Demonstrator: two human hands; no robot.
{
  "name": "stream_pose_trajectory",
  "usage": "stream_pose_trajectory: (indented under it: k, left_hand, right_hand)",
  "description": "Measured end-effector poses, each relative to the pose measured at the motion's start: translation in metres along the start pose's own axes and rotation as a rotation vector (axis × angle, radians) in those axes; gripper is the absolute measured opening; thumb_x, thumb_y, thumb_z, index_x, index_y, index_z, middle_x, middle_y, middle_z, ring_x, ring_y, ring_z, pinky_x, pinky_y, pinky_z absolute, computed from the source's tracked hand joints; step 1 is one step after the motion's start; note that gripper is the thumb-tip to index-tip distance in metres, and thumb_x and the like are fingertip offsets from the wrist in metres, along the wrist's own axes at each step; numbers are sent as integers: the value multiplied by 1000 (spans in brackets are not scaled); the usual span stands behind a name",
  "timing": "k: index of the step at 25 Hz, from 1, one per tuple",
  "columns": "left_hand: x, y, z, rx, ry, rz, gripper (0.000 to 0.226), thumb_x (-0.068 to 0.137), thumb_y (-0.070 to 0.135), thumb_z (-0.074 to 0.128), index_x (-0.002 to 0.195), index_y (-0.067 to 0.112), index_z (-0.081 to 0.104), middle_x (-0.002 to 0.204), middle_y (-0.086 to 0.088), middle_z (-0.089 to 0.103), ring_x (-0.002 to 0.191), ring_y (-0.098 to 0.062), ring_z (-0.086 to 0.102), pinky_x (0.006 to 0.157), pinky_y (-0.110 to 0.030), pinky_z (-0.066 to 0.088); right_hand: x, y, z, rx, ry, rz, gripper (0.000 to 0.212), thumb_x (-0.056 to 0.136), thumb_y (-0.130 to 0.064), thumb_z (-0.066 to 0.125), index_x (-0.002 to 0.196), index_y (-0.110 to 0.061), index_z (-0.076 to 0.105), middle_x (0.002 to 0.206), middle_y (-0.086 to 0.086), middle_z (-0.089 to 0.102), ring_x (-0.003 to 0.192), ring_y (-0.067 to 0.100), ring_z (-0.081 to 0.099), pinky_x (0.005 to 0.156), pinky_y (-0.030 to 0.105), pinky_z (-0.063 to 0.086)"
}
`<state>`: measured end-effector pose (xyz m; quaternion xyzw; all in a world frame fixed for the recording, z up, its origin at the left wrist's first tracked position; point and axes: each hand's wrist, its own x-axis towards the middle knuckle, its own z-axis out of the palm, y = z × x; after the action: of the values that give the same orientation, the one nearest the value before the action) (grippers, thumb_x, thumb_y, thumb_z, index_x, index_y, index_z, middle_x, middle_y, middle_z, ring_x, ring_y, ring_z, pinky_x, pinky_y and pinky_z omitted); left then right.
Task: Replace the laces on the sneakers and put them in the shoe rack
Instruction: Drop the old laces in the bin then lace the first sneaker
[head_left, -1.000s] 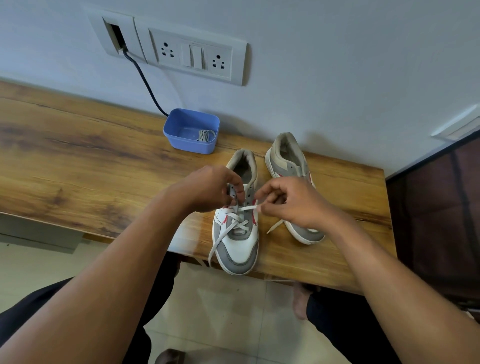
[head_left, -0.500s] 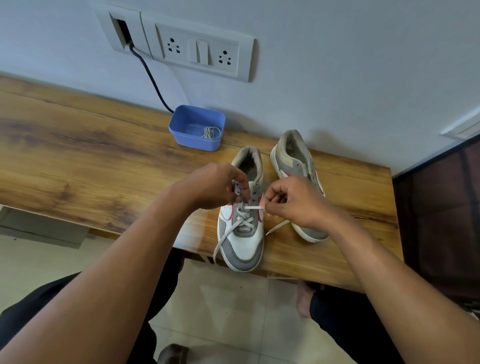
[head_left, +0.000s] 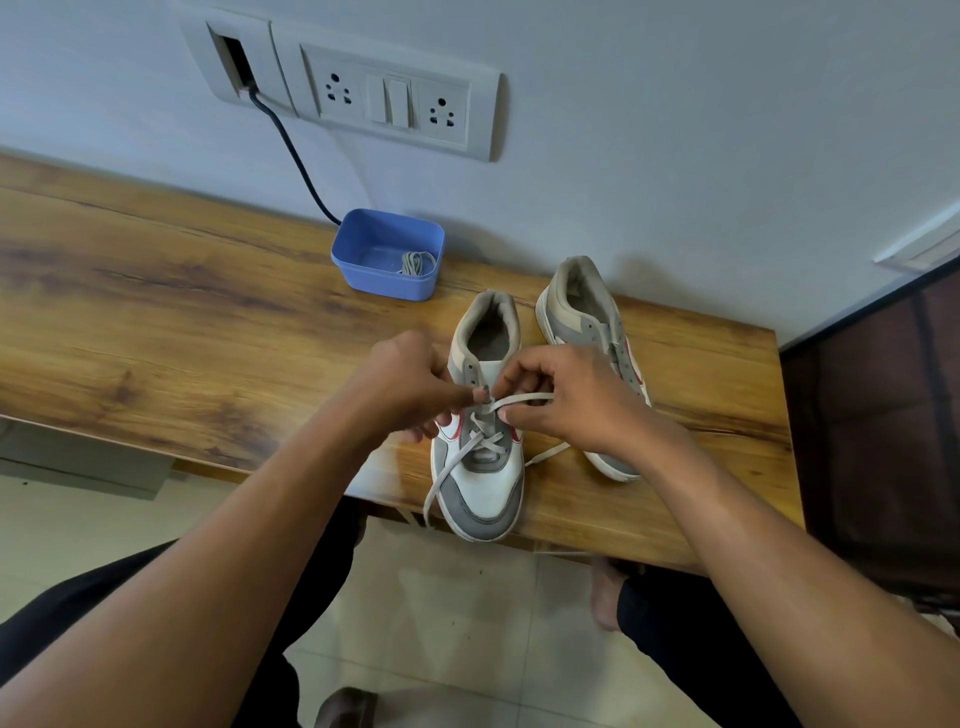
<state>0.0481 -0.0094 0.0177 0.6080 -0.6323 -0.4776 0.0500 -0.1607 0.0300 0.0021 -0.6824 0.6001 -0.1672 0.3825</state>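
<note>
Two white and grey sneakers stand on the wooden table (head_left: 156, 332), toes toward me. The left sneaker (head_left: 480, 483) carries a pale lace (head_left: 475, 447) crossed through its lower eyelets, one end hanging over the table's front edge. My left hand (head_left: 405, 384) grips the sneaker's left eyelet flap, fingers curled at an eyelet. My right hand (head_left: 566, 395) pinches the other lace end and holds it stretched across the tongue. The right sneaker (head_left: 587, 317) lies partly behind my right hand and shows no lace.
A blue plastic tub (head_left: 387, 254) holding a coiled grey lace (head_left: 415, 262) sits by the wall. A black cable (head_left: 291, 150) runs from the socket panel (head_left: 384, 98) down behind the table. A dark cabinet (head_left: 878, 415) stands at the right. My legs and tiled floor are below.
My right hand has drawn the lace end out further to the right across the tongue. My left hand stays on the eyelet flap. The sneakers have not moved.
</note>
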Motion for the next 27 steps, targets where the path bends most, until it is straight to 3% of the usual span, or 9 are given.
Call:
stream_pose_trajectory:
  k: [2,7,13,17,20,22,27]
  left_hand:
    - [-4,0,7,-22,-25,-55,29,85,30,82,78,3,75,67,-7,75,67,-24,76,61,-37,64]
    - [-1,-4,22,-41,43,-69,10,85,8,74,78,1,74,67,-12,74,65,-26,76,66,-46,65]
    - [-4,-18,31,-394,-16,-193,12,96,1,63,86,3,69,75,-12,70,66,-18,66,63,-31,60]
    - [-6,-24,34,-501,-2,-175,11,98,2,63,88,1,67,75,-11,68,65,-16,64,61,-29,60]
    - [-5,-28,31,-460,-1,-144,10,98,5,64,90,0,68,76,-12,70,65,-18,67,68,-35,63]
    - [-5,-28,27,-401,0,-121,7,98,5,63,92,3,67,76,-12,72,68,-20,71,74,-40,64]
    - [-2,-19,13,169,163,261,22,92,8,67,93,30,67,81,9,70,77,-5,66,65,-25,52]
  right_hand:
    - [1,-2,6,-98,16,-51,23,79,-21,87,97,-33,80,76,-18,73,74,-2,69,68,25,55]
    - [5,-10,15,-325,64,-117,22,81,-32,87,103,-31,81,98,-12,77,87,5,69,76,33,60]
    - [11,-4,20,-342,18,-141,13,88,-31,82,99,-28,79,97,-12,67,87,7,62,72,28,49]
    - [12,0,22,-351,-67,-173,6,99,-25,69,96,-24,65,99,-9,55,87,9,56,72,30,47]
    - [10,2,20,-275,-108,-130,15,107,-25,54,92,-22,52,97,-8,49,85,6,48,74,28,41]
    - [9,1,16,-200,-119,-66,17,108,-25,54,92,-21,53,96,-9,51,85,3,49,72,24,37]
    - [3,-6,5,-46,-52,79,10,100,-31,70,92,-25,70,84,-12,69,73,-4,63,67,21,44]
